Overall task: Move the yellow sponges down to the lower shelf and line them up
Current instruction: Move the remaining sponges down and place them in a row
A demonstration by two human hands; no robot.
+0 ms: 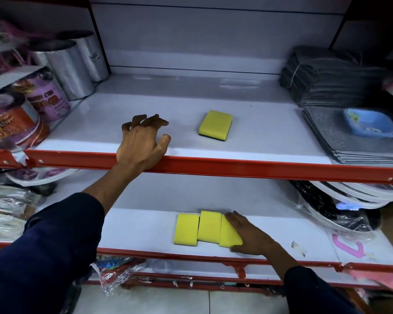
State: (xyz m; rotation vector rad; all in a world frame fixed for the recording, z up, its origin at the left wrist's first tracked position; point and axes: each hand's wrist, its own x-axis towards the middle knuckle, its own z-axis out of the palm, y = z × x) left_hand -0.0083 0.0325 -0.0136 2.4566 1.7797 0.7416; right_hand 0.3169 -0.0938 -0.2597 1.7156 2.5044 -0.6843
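One yellow sponge with a dark underside [216, 125] lies alone on the upper white shelf [259, 137]. My left hand [142, 141] rests on that shelf's red front edge, fingers spread and empty, a hand's width left of the sponge. On the lower shelf [134, 227] three yellow sponges stand side by side: the left one [186, 229], the middle one [209, 225] and the right one [229, 232]. My right hand [250, 235] lies flat over the right sponge, thumb at its near corner, fingers along its right side.
Silver rolls [73, 64] and printed packs [21, 109] crowd the upper shelf's left end. Grey folded mats [331, 78] and a blue tray [370, 125] fill its right end. Wrapped plates [340, 200] sit right of the lower row; a pink item [347, 245] lies near the front.
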